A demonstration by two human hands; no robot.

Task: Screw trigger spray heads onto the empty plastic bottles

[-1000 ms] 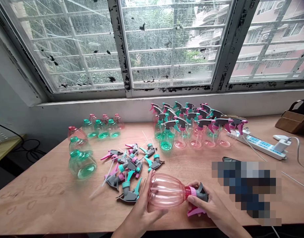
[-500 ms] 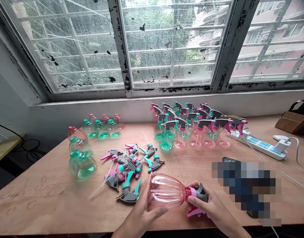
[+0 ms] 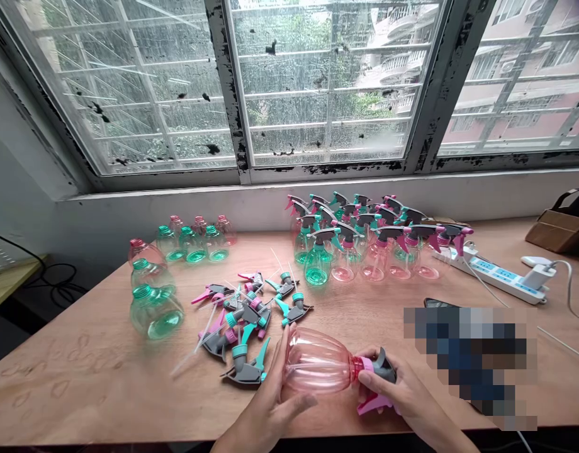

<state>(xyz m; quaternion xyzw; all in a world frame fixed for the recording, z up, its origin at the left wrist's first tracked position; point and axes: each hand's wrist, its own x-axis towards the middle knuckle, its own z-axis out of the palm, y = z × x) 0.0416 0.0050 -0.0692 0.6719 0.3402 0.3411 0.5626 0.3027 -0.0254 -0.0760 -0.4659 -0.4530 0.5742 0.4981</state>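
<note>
Holding pink bottle (image 3: 318, 363) sideways at 6 o'clock: our left hand (image 3: 270, 402) wraps body, right hand (image 3: 403, 396) fingers pinch trigger head (image 3: 379, 371). Finished bottles (image 3: 365, 242) at 1 o'clock; loose heads (image 3: 245, 318), capless bottles (image 3: 155, 296) at 10 remain.

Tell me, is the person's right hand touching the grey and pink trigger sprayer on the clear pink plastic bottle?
Touching. The head view shows the right hand with fingers pinching the sprayer.
</note>
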